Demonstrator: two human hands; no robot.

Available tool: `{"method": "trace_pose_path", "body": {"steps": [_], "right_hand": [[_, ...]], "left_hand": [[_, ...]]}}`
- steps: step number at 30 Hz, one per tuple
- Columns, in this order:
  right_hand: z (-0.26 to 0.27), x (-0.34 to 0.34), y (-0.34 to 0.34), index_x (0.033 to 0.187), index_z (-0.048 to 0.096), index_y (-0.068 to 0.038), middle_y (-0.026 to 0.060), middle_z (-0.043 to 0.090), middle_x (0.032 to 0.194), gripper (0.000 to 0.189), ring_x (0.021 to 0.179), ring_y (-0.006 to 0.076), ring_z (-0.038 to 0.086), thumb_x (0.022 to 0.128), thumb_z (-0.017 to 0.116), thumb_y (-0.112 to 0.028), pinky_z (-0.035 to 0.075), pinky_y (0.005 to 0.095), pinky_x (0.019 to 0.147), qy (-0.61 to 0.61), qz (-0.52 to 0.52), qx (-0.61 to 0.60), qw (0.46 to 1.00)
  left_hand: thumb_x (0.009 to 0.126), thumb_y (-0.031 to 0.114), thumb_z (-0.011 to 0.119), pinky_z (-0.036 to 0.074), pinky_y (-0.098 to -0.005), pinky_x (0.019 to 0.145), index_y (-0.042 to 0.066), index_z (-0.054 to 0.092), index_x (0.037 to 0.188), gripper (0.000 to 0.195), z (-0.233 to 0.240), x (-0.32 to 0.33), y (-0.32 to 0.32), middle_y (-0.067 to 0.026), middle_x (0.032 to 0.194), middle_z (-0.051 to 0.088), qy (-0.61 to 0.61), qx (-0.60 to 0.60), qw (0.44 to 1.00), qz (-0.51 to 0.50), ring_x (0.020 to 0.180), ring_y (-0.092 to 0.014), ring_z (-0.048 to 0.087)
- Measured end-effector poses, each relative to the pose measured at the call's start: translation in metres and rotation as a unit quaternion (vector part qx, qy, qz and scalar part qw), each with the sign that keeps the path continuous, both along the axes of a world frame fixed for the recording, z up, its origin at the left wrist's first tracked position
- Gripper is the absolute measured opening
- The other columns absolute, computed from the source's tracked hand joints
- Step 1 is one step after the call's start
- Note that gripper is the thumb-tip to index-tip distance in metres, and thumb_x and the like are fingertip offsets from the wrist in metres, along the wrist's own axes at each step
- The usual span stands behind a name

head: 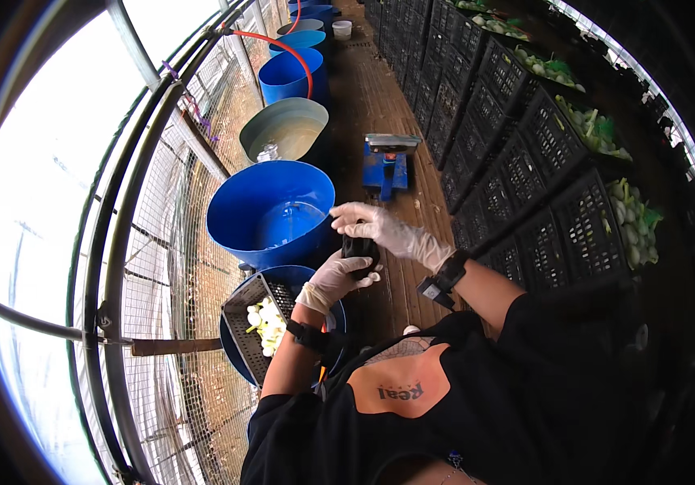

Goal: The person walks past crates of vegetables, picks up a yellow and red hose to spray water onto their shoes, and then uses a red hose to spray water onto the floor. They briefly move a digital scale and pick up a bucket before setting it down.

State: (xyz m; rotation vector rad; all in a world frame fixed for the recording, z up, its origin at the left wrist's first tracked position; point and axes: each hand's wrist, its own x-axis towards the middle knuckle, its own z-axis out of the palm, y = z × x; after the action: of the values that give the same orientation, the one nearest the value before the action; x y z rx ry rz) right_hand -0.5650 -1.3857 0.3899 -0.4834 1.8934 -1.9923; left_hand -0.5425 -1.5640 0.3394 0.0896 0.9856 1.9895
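My left hand (342, 273), in a pale translucent glove, is wrapped around a dark handheld object (359, 254) whose kind I cannot make out. Just above it, my gloved right hand (377, 229) hovers with its fingers loosely bent and nothing visible in them. Whether the right fingers touch the dark object is unclear. Below my left forearm, a grey perforated crate (244, 330) holds white bulb vegetables with pale green stems (267, 321). It sits tilted on the rim of a blue tub (336, 321). A larger blue tub (271, 206) with water in the bottom stands beyond my left hand.
Stacked black plastic crates (526, 182) line the right side, topped with green-white vegetables (632, 224). A blue platform scale (386, 167) stands on the plank floor (377, 97). More tubs (286, 130) run along the mesh wall (202, 242), with a red hose (289, 51) hanging into one.
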Motion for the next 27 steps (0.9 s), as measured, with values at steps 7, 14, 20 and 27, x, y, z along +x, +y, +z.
{"method": "trace_pose_path", "body": {"steps": [7,14,20,27], "right_hand": [[0.009,0.007,0.004,0.141,0.04,-0.012,0.0194,0.049,0.135,0.08,0.122,0.0387,0.051,0.07,0.077,-0.008,0.049,0.0421,0.097,0.36,0.127,0.357,0.853],[-0.031,-0.041,0.001,0.103,0.058,-0.007,0.012,0.06,0.086,0.035,0.079,0.029,0.067,0.073,0.07,-0.019,0.055,0.0382,0.064,0.492,0.058,0.526,0.691],[-0.08,-0.131,0.013,0.072,0.071,-0.009,0.0132,0.069,0.073,0.011,0.069,0.0291,0.07,0.069,0.069,-0.019,0.055,0.0406,0.059,0.435,0.039,0.522,0.733],[-0.124,-0.246,0.054,0.075,0.071,-0.008,0.0155,0.07,0.078,0.022,0.074,0.0326,0.07,0.076,0.062,-0.029,0.055,0.0457,0.064,0.302,0.081,0.508,0.802]], "left_hand": [[0.09,0.008,0.061,0.053,-0.0265,0.06,0.004,0.055,0.12,0.031,-0.001,-0.03,-0.012,-0.008,0.102,0.063,0.017,-0.012,0.995,-0.096,0.081,-0.017,0.063],[0.084,0.012,0.072,0.042,-0.0195,0.053,0.004,0.065,0.097,0.017,-0.014,-0.076,-0.004,-0.0012,0.083,0.062,0.099,-0.096,0.976,-0.171,0.065,-0.009,0.055],[0.065,0.018,0.078,0.05,-0.0331,0.06,0.0,0.069,0.089,0.031,-0.047,-0.155,0.03,-0.0103,0.074,0.069,0.375,-0.485,0.782,-0.114,0.066,-0.023,0.065],[0.083,0.019,0.058,0.053,-0.0448,0.063,0.009,0.062,0.097,0.018,-0.065,-0.247,0.088,-0.0158,0.072,0.068,0.51,-0.705,0.491,-0.039,0.069,-0.034,0.068]]}}
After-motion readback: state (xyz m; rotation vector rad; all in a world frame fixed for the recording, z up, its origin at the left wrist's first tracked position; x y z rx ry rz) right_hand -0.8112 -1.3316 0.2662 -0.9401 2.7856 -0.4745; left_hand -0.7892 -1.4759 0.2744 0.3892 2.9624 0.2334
